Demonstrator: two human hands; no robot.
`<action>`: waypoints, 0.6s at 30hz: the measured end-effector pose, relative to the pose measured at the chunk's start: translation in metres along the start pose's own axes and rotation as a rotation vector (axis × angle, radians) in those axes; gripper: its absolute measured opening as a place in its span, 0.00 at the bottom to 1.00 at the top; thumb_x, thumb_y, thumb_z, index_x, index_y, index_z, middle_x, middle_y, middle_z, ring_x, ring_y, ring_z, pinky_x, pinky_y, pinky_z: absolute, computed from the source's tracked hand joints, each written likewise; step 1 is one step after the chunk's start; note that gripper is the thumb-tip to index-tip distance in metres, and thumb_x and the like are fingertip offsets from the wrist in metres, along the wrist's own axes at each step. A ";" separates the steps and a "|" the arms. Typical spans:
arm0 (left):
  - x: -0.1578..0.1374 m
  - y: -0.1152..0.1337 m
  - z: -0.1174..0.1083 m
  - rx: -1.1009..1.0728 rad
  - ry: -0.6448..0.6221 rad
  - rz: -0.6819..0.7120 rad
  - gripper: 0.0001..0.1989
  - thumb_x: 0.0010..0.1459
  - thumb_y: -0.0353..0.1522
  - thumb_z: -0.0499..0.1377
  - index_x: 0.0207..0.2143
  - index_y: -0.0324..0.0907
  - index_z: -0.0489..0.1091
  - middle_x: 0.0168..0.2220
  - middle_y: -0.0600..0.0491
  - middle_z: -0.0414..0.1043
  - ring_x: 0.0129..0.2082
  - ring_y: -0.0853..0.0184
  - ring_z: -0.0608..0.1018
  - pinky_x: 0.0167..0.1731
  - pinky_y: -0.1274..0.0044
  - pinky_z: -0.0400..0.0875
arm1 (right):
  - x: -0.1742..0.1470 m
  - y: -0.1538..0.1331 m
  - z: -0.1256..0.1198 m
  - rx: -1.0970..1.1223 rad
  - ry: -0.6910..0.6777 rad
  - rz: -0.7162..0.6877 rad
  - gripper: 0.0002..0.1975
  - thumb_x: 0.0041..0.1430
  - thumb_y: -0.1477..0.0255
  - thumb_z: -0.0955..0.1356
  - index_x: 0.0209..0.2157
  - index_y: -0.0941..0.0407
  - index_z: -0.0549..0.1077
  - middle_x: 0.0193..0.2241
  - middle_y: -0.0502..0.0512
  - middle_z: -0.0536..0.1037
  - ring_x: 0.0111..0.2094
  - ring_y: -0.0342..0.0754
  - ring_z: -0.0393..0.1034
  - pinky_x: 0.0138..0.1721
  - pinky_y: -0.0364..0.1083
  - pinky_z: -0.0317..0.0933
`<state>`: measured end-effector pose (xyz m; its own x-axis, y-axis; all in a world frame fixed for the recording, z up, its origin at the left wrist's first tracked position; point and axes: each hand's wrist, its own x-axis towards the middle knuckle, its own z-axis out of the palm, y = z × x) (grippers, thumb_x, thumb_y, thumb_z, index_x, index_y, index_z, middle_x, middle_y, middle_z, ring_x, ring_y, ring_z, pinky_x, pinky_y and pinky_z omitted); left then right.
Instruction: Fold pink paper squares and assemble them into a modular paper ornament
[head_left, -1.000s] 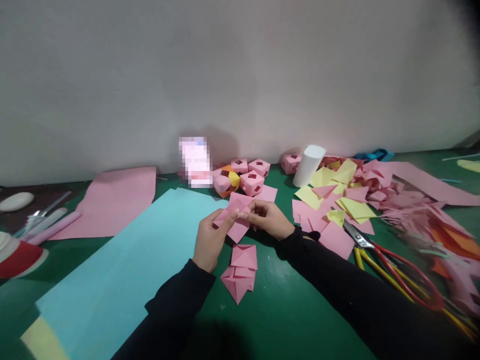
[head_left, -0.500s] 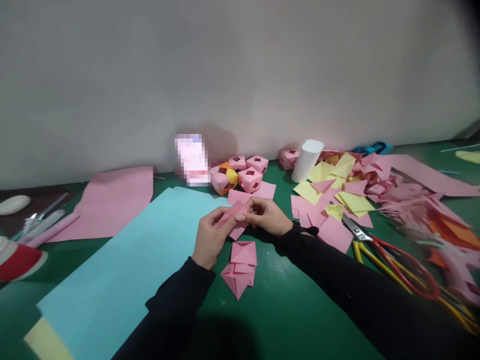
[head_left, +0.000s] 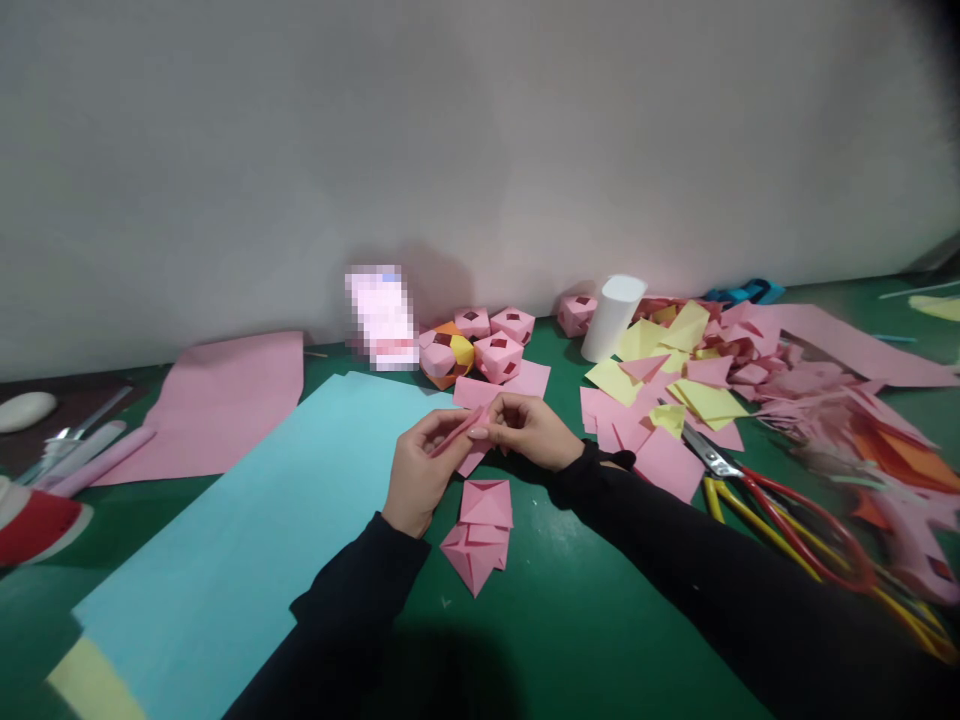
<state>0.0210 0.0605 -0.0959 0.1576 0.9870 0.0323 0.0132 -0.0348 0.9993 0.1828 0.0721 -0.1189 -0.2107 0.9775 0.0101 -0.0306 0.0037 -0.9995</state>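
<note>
Between my two hands is a small piece of pink paper (head_left: pixel 459 432), folded and pinched. My left hand (head_left: pixel 421 465) grips its left part between thumb and fingers. My right hand (head_left: pixel 531 430) pinches the right edge, thumb and fingertips close to the left thumb. The fingers hide part of the paper. Just below the hands, folded pink paper pieces (head_left: pixel 486 502) lie overlapping on the green table (head_left: pixel 585 620). Pink paper squares (head_left: pixel 531 380) lie behind the hands.
Blue paper (head_left: pixel 262 520) spreads at left, beside a pink sheet (head_left: pixel 225 400). Folded paper cubes (head_left: pixel 499 357) and a blurred-out bright screen (head_left: pixel 386 320) stand by the wall. A white tube (head_left: pixel 613 318), paper scraps (head_left: pixel 705 400), red-handled scissors (head_left: pixel 795 520) and a pink glue gun (head_left: pixel 919 550) are at right.
The pink paper between my hands has tilted or closed along its fold and now looks narrower. My hands stay in nearly the same place; the whole view has shifted slightly.
</note>
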 end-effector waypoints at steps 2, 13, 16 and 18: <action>0.001 -0.001 -0.001 -0.002 -0.009 0.005 0.13 0.47 0.36 0.67 0.36 0.40 0.76 0.36 0.51 0.79 0.38 0.62 0.79 0.42 0.72 0.73 | 0.000 0.000 0.000 0.025 0.000 -0.006 0.22 0.43 0.56 0.76 0.24 0.56 0.66 0.17 0.45 0.71 0.18 0.38 0.62 0.21 0.40 0.54; 0.000 -0.002 -0.001 0.034 -0.046 0.013 0.12 0.48 0.35 0.67 0.36 0.40 0.76 0.34 0.51 0.78 0.35 0.63 0.79 0.40 0.72 0.73 | 0.000 -0.002 -0.001 0.061 -0.007 -0.016 0.22 0.42 0.56 0.77 0.23 0.56 0.66 0.19 0.46 0.72 0.19 0.38 0.62 0.21 0.40 0.55; 0.000 -0.002 -0.001 -0.011 -0.008 -0.012 0.14 0.47 0.37 0.68 0.36 0.40 0.76 0.35 0.51 0.78 0.37 0.62 0.79 0.41 0.72 0.73 | 0.000 -0.003 -0.001 0.064 0.006 0.001 0.23 0.39 0.57 0.78 0.24 0.56 0.66 0.18 0.45 0.71 0.18 0.38 0.62 0.21 0.40 0.55; 0.001 -0.003 -0.001 -0.019 0.034 -0.020 0.16 0.47 0.38 0.68 0.37 0.39 0.76 0.37 0.50 0.78 0.38 0.61 0.78 0.42 0.72 0.73 | 0.000 -0.004 -0.001 0.072 0.019 0.012 0.22 0.38 0.57 0.78 0.25 0.56 0.68 0.19 0.45 0.71 0.19 0.39 0.63 0.21 0.41 0.57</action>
<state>0.0202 0.0619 -0.0986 0.1234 0.9923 0.0127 -0.0032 -0.0124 0.9999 0.1840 0.0723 -0.1145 -0.1933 0.9811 -0.0034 -0.0986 -0.0228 -0.9949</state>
